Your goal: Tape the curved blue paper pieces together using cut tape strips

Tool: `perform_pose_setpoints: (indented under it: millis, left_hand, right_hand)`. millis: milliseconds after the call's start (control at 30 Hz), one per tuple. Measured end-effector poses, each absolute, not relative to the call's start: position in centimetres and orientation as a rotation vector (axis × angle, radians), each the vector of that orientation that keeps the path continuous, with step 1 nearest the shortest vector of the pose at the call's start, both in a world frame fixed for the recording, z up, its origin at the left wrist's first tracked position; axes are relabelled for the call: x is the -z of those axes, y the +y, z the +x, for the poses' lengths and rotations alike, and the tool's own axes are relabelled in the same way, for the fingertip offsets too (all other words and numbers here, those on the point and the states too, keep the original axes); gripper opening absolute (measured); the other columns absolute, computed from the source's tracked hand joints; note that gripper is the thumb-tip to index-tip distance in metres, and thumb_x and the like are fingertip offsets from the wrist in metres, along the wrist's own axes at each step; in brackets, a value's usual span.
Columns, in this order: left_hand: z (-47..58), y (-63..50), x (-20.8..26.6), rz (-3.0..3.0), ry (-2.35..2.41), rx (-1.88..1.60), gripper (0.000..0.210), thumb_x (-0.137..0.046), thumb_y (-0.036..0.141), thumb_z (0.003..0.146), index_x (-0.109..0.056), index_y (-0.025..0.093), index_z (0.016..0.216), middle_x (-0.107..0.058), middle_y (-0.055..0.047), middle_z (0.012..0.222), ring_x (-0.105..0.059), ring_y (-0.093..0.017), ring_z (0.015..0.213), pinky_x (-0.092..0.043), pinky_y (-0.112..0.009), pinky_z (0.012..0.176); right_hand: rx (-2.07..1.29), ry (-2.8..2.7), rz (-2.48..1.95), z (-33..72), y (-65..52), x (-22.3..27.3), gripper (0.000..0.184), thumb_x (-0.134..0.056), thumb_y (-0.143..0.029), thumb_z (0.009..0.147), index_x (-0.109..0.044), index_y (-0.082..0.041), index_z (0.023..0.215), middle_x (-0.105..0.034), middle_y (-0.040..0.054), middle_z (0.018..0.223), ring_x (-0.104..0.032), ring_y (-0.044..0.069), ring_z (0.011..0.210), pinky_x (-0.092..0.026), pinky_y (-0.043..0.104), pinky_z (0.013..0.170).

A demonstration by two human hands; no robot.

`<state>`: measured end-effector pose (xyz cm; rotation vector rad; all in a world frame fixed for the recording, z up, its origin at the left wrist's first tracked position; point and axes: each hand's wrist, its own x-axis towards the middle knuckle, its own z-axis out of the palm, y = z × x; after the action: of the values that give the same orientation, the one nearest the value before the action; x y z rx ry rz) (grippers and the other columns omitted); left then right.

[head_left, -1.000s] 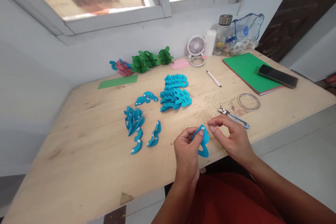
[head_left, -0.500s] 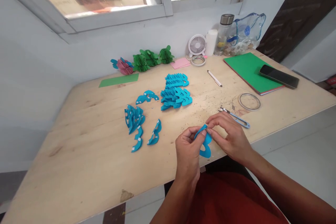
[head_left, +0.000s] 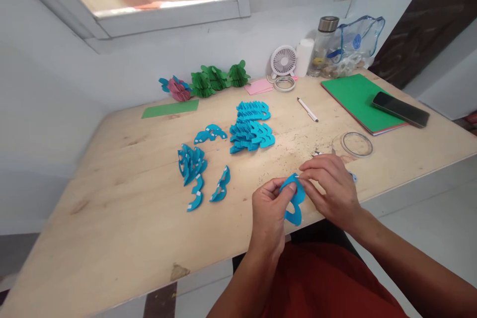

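Dial centred on the held blue paper cutout [head_left: 297, 202], 12 toward the window. Cutout is up between both hands, over the near edge of the wooden table [head_left: 130, 228], scalloped lobes facing 3; long axis runs roughly 12 to 6. Left hand [head_left: 272, 208] lies at 8, the nearer of the two, and bears the piece: thumb flat on the near face, fingers curled behind, a closed pinch. Right hand [head_left: 331, 184] comes in from between 2 and 3, fingers bent, thumb and forefinger almost meeting at the cutout's 12 o'clock end, beside a small white patch [head_left: 296, 176]. Cannot tell whether those tips grip the patch or merely brush it. The relation that counts, in my judgement: right fingertips against that upper end, left thumb just below it, lower lobe hanging free toward 6. Round about: snips [head_left: 354, 177] partly covered by the right hand, handle end showing between 2 and 3; tape ring [head_left: 357, 144] near 2, farther out; pleated blue stacks [head_left: 251, 136] near 11; loose blue piece with white squares [head_left: 220, 186] at 9, apart from the left hand.
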<state>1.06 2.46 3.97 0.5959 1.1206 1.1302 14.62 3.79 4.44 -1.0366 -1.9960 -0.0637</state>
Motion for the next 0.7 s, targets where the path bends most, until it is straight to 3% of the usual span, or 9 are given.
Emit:
perform_pose_setpoints:
  millis: [700]
  left_hand:
    - [1.11, 2.67, -4.07, 0.555, 1.106, -1.136, 0.009, -0.071, 0.019, 0.065, -0.071, 0.012, 0.071, -0.066, -0.001, 0.06, -0.055, -0.009, 0.057, -0.043, -0.018, 0.055]
  right_hand:
    - [0.046, -2.189, -1.047, 15.28, 4.18, -4.82, 0.008, -0.058, -0.012, 0.085, -0.062, -0.016, 0.08, -0.066, 0.0094, 0.089, -0.057, 0.023, 0.084, -0.043, 0.039, 0.074]
